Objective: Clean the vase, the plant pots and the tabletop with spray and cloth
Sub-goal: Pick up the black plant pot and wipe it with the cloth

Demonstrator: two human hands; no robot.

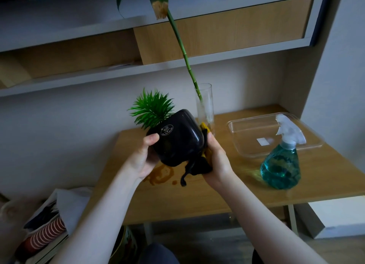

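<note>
The black plant pot (pixel 175 139) was held above the wooden tabletop (pixel 227 186), tipped so its base faced the camera and its green plant (pixel 151 108) pointed away, toward the wall. The left hand (pixel 143 159) gripped its side; the right hand (pixel 216 161) clutched a dark cloth (pixel 197 167) against it, fingertips hidden. Behind the pot stood the glass vase (pixel 205 105), partly covered.

bamboo stalk (pixel 184 52) leaves cut off at top edge, cloth (pixel 199 165) mostly hidden behind pot (pixel 177 139)
</note>
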